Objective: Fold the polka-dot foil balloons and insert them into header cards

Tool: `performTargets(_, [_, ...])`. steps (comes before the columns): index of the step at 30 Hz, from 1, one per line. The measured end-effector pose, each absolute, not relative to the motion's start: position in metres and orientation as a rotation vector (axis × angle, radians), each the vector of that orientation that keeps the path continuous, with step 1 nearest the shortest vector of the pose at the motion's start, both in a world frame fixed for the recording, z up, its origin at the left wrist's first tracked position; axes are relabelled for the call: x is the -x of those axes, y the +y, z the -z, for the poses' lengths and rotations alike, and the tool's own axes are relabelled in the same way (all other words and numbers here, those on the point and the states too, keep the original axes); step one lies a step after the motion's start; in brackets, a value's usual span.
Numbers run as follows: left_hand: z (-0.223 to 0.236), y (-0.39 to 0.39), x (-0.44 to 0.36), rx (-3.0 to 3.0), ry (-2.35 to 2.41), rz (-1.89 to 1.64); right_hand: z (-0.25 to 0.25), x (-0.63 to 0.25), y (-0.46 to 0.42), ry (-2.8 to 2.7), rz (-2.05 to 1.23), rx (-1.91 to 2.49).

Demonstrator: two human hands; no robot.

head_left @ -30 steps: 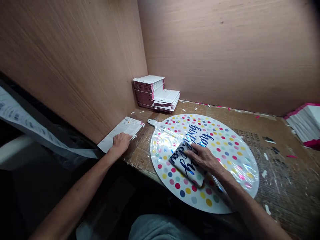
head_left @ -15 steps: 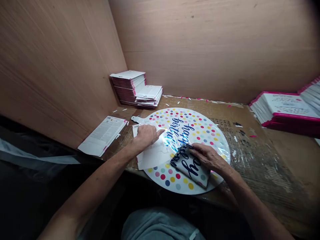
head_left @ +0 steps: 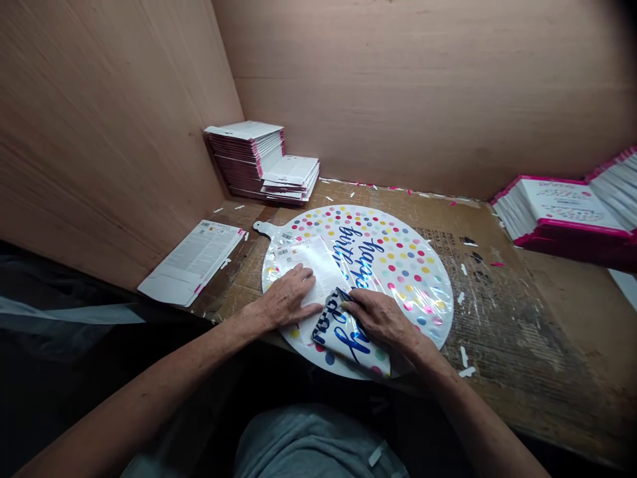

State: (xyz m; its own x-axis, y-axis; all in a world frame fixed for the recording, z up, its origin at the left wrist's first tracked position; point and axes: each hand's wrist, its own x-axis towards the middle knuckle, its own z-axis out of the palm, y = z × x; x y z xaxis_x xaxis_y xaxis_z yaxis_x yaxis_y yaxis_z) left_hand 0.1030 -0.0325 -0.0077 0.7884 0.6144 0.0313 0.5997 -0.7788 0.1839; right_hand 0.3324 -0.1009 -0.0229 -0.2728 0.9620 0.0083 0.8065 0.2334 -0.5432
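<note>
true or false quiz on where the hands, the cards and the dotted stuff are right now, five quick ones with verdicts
1. The right hand grips a folded lettered piece. True.
2. The left hand hangs in the air, touching nothing. False: it rests on a white card.
3. That white card lies over part of the round dotted sheet. True.
4. The round dotted sheet is folded in half. False: it is spread out flat.
5. A stepped stack of cards stands near the corner where the wooden panels meet. True.
</note>
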Motion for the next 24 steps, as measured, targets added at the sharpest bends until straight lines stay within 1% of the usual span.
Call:
performTargets(5, [0.001, -0.036, -0.105, -2.891, 0.886, 0.051, 0.023, -0.346, -0.109, -2.155, -0.725, 1.499])
performTargets(9, [0.001, -0.04, -0.116, -2.971, 0.976, 0.332, 0.023, -0.344, -0.108, -2.25, -0.659, 1.449])
performTargets(12, [-0.001, -0.037, -0.12, -3.018, 1.001, 0.44, 0.024, -0.335, -0.104, -2.136, -0.569, 1.422])
performTargets(14, [-0.003, -0.034, -0.119, -3.051, 0.972, 0.399, 0.026, -0.327, -0.1, -1.984, -0.469, 1.491])
performTargets(16, [-0.006, -0.031, -0.117, -3.106, 0.979, 0.269, 0.029, -0.32, -0.094, -1.893, -0.414, 1.621])
performTargets(20, [-0.011, -0.028, -0.115, -3.267, 0.875, 0.007, 0.026, -0.319, -0.079, -1.876, -0.433, 1.86])
performTargets(22, [-0.013, -0.027, -0.115, -3.346, 0.763, -0.043, 0.019, -0.325, -0.073, -1.839, -0.536, 1.905])
performTargets(24, [-0.016, -0.024, -0.115, -3.39, 0.672, -0.045, 0.01, -0.332, -0.069, -1.803, -0.796, 1.864])
